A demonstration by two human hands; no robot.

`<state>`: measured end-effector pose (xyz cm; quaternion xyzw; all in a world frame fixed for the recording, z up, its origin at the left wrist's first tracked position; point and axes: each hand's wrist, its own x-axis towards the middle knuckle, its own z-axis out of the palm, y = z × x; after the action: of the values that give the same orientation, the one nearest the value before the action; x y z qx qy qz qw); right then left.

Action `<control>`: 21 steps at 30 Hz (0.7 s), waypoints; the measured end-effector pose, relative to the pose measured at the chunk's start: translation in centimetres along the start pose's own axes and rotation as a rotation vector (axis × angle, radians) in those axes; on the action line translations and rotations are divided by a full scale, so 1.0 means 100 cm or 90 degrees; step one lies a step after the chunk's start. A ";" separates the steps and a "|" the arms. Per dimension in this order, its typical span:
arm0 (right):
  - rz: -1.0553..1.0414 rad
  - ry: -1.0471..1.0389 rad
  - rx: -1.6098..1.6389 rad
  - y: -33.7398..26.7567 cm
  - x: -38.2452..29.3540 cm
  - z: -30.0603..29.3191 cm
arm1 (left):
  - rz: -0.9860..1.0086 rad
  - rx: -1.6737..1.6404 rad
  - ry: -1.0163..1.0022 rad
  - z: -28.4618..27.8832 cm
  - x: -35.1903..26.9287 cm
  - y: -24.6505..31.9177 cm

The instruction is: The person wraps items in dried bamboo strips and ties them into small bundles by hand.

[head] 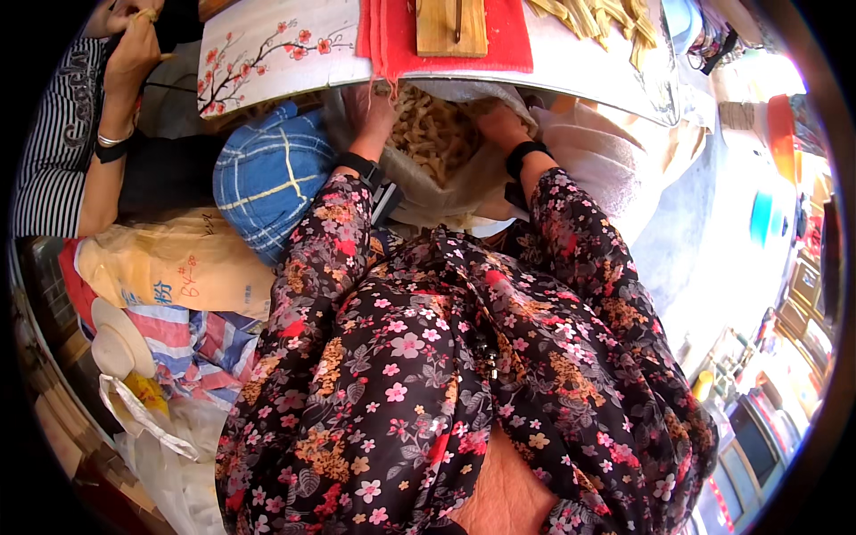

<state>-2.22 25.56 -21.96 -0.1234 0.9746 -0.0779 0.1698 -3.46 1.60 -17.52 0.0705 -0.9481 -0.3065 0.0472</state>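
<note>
A woven sack (428, 184) stands upright before me, its mouth spread under the table's near edge. Many pale brown, curled dried pieces (438, 134) fill it. My left hand (371, 114) is at the left side of the mouth, its fingers partly hidden by the table edge and red threads. On the right side, my right hand (501, 124) reaches just inside the rim, and the sack's cloth covers its fingertips. Whether either hand grips the cloth or the pieces cannot be made out.
Above the sack, a white table (287, 67) with painted blossoms carries a red cloth (508, 40), a wooden block (435, 30) and yellowish dried strips (602, 20). Blue checked fabric (267, 180) and a paper sack (180, 261) lie left. A co-worker's hand (134, 57) is far left.
</note>
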 end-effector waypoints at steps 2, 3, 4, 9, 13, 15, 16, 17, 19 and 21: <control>0.008 0.017 -0.011 0.008 -0.009 0.009 | -0.026 -0.003 -0.035 0.013 -0.005 -0.016; 0.012 0.027 -0.015 0.006 -0.014 0.005 | -0.038 -0.005 -0.054 0.022 -0.006 -0.023; 0.096 0.066 0.113 -0.004 -0.023 -0.006 | -0.061 -0.009 -0.062 0.025 -0.010 -0.028; 0.127 0.039 0.219 0.015 -0.011 0.023 | 0.073 -0.181 0.010 0.026 0.000 -0.009; 0.036 -0.107 0.229 -0.003 -0.005 0.006 | 0.037 -0.045 -0.082 0.032 0.002 -0.017; 0.046 -0.198 0.267 -0.013 -0.007 -0.003 | 0.055 -0.101 -0.092 0.033 0.000 -0.018; 0.017 -0.212 0.264 -0.009 -0.005 0.002 | 0.022 -0.166 -0.160 0.045 0.009 -0.025; -0.012 -0.226 0.260 -0.005 -0.003 0.007 | 0.000 -0.204 -0.215 0.055 0.012 -0.035; -0.089 -0.193 0.273 -0.005 -0.003 0.002 | -0.045 -0.275 -0.329 0.045 0.012 -0.020; -0.141 -0.194 0.343 -0.013 -0.003 -0.015 | -0.054 -0.274 -0.253 0.035 0.011 -0.009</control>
<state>-2.17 24.60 -20.26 -0.1894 0.8628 -0.3319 0.3310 -4.95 2.76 -20.82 0.0371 -0.8483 -0.5099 -0.1381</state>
